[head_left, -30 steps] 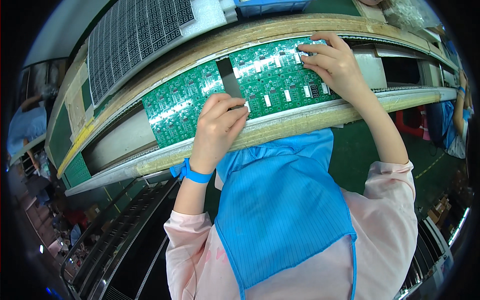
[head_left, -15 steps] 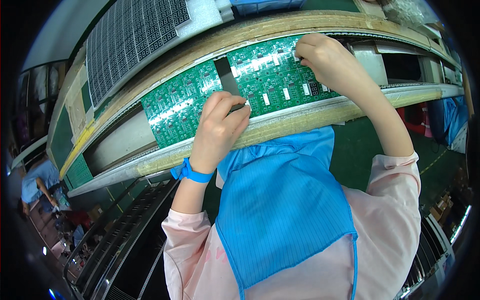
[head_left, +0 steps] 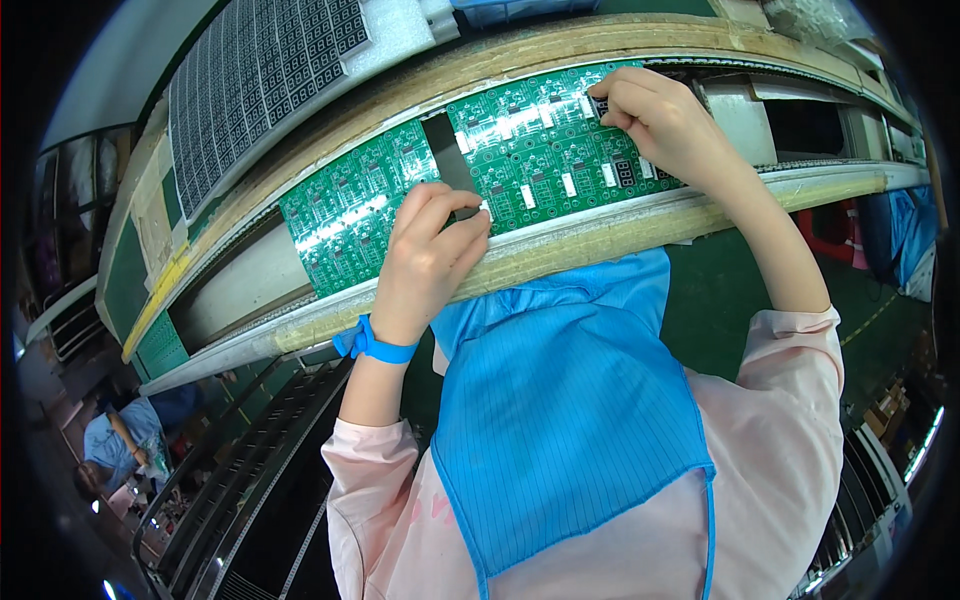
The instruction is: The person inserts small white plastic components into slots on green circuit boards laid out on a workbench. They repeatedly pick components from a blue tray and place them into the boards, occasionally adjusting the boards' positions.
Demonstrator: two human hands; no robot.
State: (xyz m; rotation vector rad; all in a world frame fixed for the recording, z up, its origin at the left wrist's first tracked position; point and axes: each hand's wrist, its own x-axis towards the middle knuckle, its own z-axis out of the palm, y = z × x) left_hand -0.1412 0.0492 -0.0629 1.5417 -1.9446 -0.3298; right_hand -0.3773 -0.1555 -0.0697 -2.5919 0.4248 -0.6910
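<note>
Both hands on the right green circuit board (head_left: 545,150), upper centre of the frame.

The left hand (head_left: 430,255) curls at the board's lower-left edge, fingertips (head_left: 478,212) pinched narrow on a small white part. The right hand (head_left: 665,125) pinches a small dark component (head_left: 598,104) against the board's top (fingers close together). A second green board (head_left: 350,215) lies just left.

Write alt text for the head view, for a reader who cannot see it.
Two bare hands work on a green circuit board panel lying on a conveyor line: the left hand at its near edge, the right hand pressing a small dark part at its far right.
</note>
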